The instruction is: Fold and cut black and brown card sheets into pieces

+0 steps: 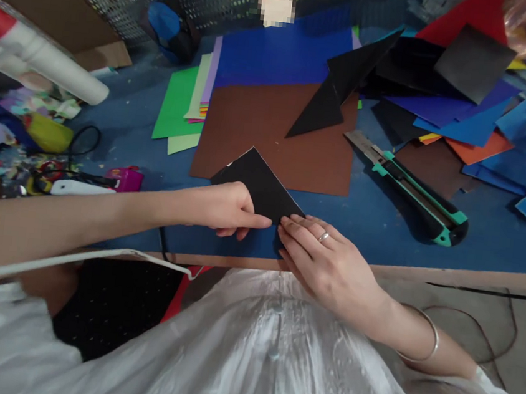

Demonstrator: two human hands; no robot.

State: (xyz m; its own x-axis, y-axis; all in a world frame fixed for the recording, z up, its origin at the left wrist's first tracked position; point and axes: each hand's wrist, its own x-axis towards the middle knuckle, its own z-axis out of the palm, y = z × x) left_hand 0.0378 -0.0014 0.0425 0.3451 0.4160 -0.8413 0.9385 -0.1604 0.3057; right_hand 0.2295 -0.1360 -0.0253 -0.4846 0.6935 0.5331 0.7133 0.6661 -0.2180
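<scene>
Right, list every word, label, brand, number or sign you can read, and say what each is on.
None can be read.
White-and-red item at the top: pixelated, unreadable.
White tube: a yellowish mark on its red part, too blurred to read.
Cutter: no text I can make out.
Black paper under the hands: no writing shows.

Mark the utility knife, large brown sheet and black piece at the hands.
Utility knife [412,186]: head view, on its handle.
Large brown sheet [256,123]: head view, bare middle.
Black piece [265,186]: head view, on its upper face.
</scene>
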